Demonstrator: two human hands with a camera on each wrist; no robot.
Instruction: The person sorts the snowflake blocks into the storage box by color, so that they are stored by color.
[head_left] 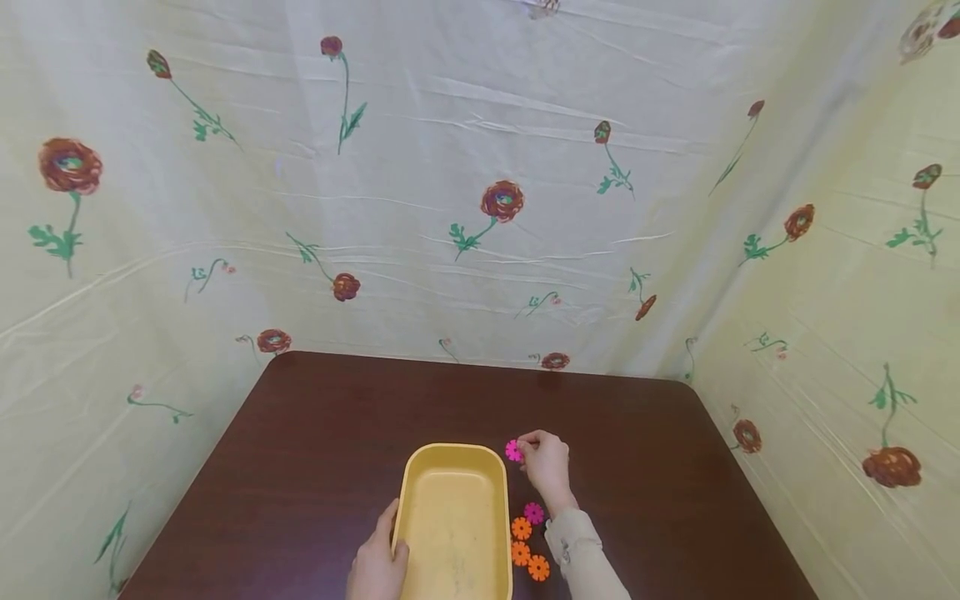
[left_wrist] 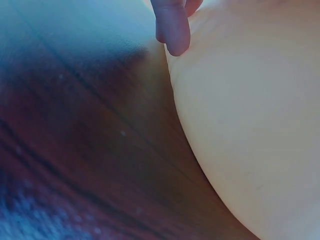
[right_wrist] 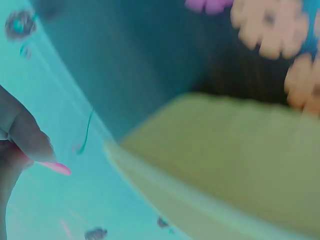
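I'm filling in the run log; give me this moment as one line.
left hand: holds yellow tub rim | right hand: pinches pink flower disc beside tub | table: one pink disc, three orange discs | tub: empty

A dark brown table [head_left: 315, 433] stands against pale cloth [head_left: 420, 167] printed with red flowers [head_left: 502, 201].

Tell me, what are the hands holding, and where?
The right hand pinches a pink flower by its edge. The left hand grips the yellow tub at its rim.
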